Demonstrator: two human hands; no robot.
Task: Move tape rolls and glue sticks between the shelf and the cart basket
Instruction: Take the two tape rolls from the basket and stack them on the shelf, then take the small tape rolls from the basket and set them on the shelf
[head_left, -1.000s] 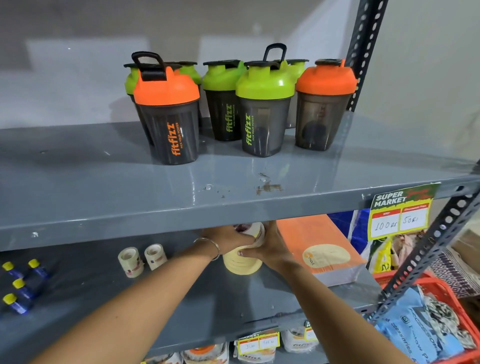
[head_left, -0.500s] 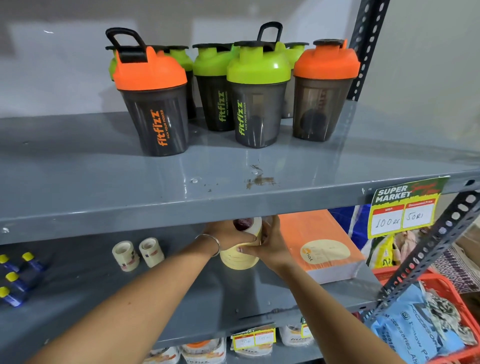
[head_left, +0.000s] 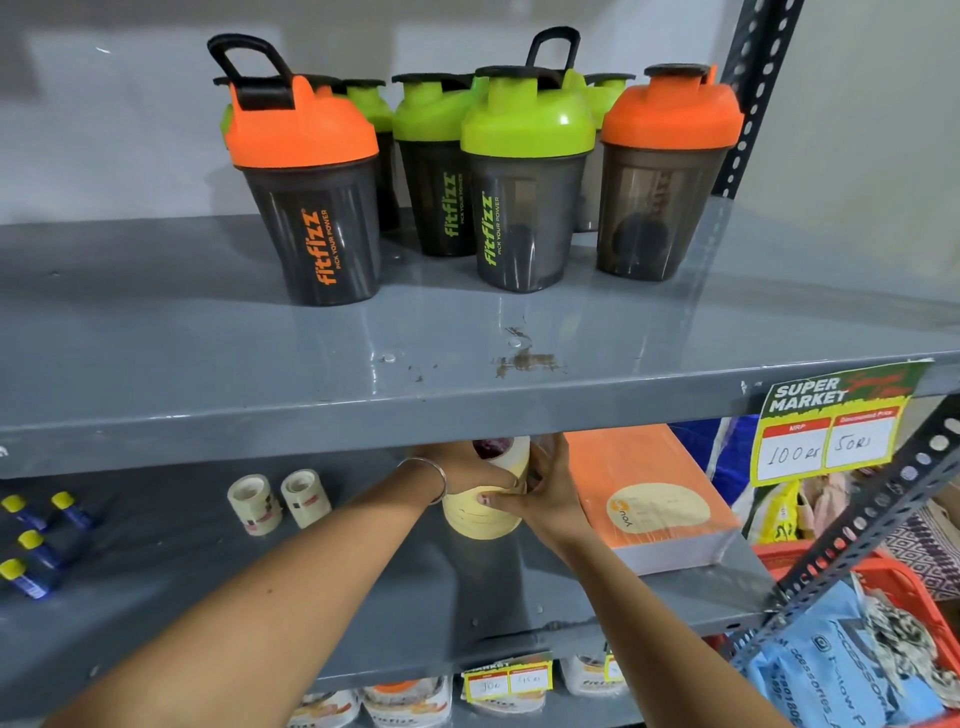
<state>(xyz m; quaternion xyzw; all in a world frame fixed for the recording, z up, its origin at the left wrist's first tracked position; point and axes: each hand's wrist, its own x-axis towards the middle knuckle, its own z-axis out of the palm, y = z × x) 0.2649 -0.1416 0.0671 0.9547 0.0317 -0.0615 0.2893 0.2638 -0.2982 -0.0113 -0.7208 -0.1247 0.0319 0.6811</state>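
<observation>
Grey metal shelving against a pale wall. The upper shelf (head_left: 156, 364) carries a cluster of shaker bottles (head_left: 332, 208) with orange and green lids; a price tag (head_left: 831, 431) hangs from its front edge at right.

On the lower shelf (head_left: 363, 597), under the upper board, both my hands are closed around a stack of cream tape rolls (head_left: 480, 512), far and centre. My left hand (head_left: 467, 470) wraps the stack from the left, fingers curled over the upper rolls. My right hand (head_left: 550, 493) presses from the right, thumb laid across the front. Whether the stack rests on the shelf or is lifted clear, I cannot tell.

Two small clear tape rolls (head_left: 278, 499) lie to the left, apart from my hands. Four glue sticks (head_left: 36, 540) with yellow caps lie at the far left. An orange pack (head_left: 644, 499) sits just beside my right hand. The red cart basket (head_left: 904, 582) is low at right, beyond the upright post.

Risks noted: the stack is loose rolls held by side pressure only; uneven squeeze could let the lower rolls slip out. The top of the stack is close to the upper shelf's underside, so a steep lift could knock it. Withdrawal toward the basket must clear the post.
</observation>
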